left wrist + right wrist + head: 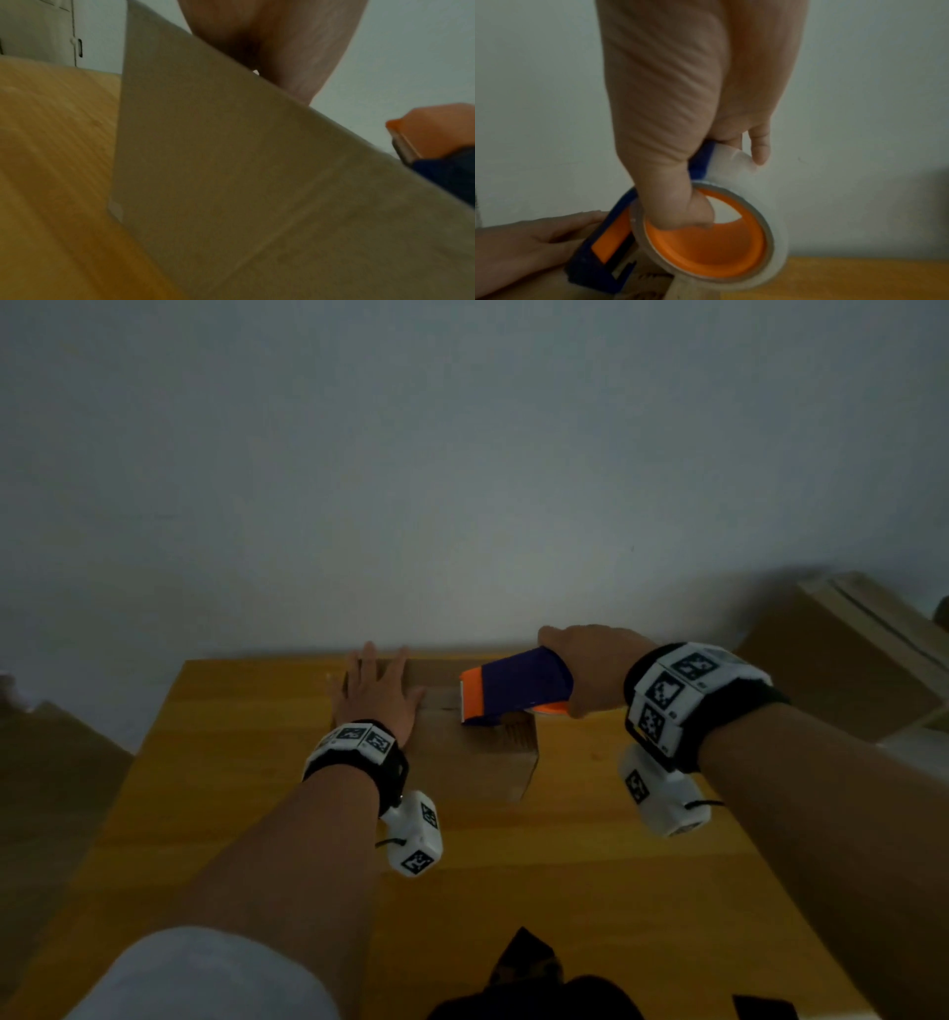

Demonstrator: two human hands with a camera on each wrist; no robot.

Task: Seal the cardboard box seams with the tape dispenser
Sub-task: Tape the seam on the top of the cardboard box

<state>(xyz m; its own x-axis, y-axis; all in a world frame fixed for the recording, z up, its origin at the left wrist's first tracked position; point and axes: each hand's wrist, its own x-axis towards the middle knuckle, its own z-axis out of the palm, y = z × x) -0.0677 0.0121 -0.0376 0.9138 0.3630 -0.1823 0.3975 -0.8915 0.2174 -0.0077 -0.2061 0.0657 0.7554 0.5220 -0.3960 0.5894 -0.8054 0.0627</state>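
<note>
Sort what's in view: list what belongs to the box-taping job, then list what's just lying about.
In the job:
box, on the table
tape dispenser, resting on the box top
left hand, flat on the box top
right hand, gripping the dispenser

Lying about:
table
other boxes at the right
dark object at the near edge, unclear

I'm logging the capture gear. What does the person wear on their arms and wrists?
Each wrist carries a black band topped with white blocks printed with black square codes, and a white camera pod with a thin black cable hangs beneath. A white sleeve covers the left upper arm.
</note>
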